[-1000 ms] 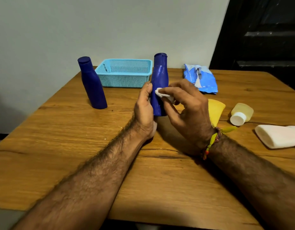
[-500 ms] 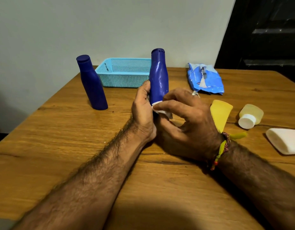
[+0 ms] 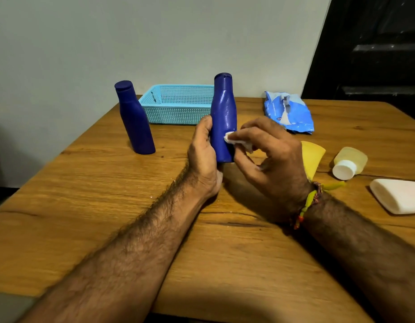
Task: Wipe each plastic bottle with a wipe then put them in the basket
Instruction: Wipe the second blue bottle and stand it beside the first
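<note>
Wiping the upright blue bottle — a tip-over is the risk.

The left hand (image 3: 203, 157) is wrapping its fingers around the blue bottle (image 3: 224, 117), which is standing on the table (image 3: 85, 206) in front of the basket (image 3: 176, 104), while the right hand (image 3: 271, 159) is pinching a small wipe (image 3: 234, 141) against its side — a hard sideways push could be tipping it.

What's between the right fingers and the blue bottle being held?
A small white wipe, pinched by the right hand against the held bottle; head view shows it.
</note>
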